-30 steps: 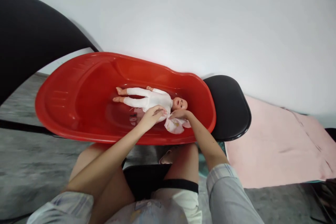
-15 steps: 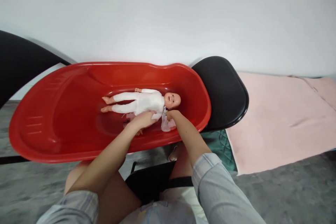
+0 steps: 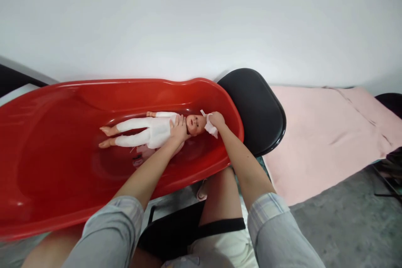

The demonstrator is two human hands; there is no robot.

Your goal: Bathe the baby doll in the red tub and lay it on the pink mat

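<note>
A baby doll (image 3: 160,132) in white clothing lies on its back in a red baby bathtub (image 3: 47,159), its head to the right and its bare feet to the left. My left hand (image 3: 179,129) rests on the doll's upper chest near the neck, fingers spread. At the top of the doll's head, my right hand (image 3: 217,119) is closed on a small pale pink cloth (image 3: 211,128), which touches the head. Part of a pink printed fabric (image 3: 144,153) shows beside the doll on the near side, partly hidden by my left forearm.
A black chair seat (image 3: 254,111) stands against the tub's right end. Farther right a pink sheet (image 3: 320,142) covers a flat surface. The white wall (image 3: 201,21) rises behind the tub, and my legs are under its near edge.
My right hand has moved from beside the doll's shoulder up to the head with the cloth. My left hand has shifted onto the chest. The view has turned rightward.
</note>
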